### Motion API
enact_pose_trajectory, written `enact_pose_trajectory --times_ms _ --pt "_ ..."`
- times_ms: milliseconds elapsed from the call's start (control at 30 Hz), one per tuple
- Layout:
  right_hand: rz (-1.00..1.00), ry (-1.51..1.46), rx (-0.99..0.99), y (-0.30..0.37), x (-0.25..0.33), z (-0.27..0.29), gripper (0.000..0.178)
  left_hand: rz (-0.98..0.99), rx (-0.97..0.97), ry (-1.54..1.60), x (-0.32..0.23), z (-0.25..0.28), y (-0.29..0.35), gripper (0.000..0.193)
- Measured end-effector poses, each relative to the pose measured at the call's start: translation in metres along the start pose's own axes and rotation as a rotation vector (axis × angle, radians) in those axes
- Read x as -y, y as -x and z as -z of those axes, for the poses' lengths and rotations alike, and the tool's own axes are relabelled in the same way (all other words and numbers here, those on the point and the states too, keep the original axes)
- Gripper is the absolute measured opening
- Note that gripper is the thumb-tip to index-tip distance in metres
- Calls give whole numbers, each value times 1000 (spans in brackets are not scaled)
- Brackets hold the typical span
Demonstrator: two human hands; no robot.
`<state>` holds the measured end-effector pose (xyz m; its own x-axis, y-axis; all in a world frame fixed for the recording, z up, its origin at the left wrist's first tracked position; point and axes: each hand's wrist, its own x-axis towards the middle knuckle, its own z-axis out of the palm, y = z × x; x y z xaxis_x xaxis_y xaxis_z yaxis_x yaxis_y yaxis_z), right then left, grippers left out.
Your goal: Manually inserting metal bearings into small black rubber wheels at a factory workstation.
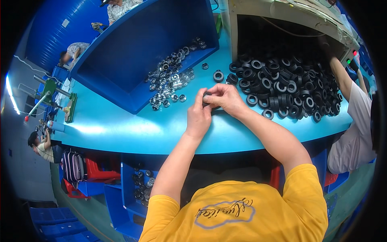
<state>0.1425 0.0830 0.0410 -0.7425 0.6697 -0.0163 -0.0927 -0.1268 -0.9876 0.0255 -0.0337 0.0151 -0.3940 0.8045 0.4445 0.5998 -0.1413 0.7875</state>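
Observation:
Over the turquoise table (153,139) my two hands meet, both closed on one small black ring (206,98). My left hand (198,117) grips it from below and the left. Fingers of my right hand (228,98) pinch it from the right, and they cover most of it. Just beyond my hands lies a single black ring (218,76) with a pale inner rim. To the right spreads a large heap of black rings (282,86). Left of my hands, shiny clear and silver round parts (171,80) spill out of a tilted blue bin (133,52).
A beige box-like machine (296,10) stands behind the ring heap; a co-worker's arm (342,74) reaches into it. At the left is a green hand press (70,108). Below the table edge, a blue crate (128,189) holds round parts, near red stools (96,171).

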Motion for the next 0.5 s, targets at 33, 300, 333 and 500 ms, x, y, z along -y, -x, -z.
enact_pose_trajectory --times_ms 33,300,333,500 --pt "-15 -21 6 0 0 0 24 -86 -38 -60 5 -2 0 52" --pt "-160 -137 190 -4 11 17 27 296 152 474 -16 14 -11 49" --pt "-161 -114 183 -4 12 17 27 328 197 537 -16 23 -12 48" --pt "-137 59 96 0 16 9 24 391 212 513 -11 23 -11 43"
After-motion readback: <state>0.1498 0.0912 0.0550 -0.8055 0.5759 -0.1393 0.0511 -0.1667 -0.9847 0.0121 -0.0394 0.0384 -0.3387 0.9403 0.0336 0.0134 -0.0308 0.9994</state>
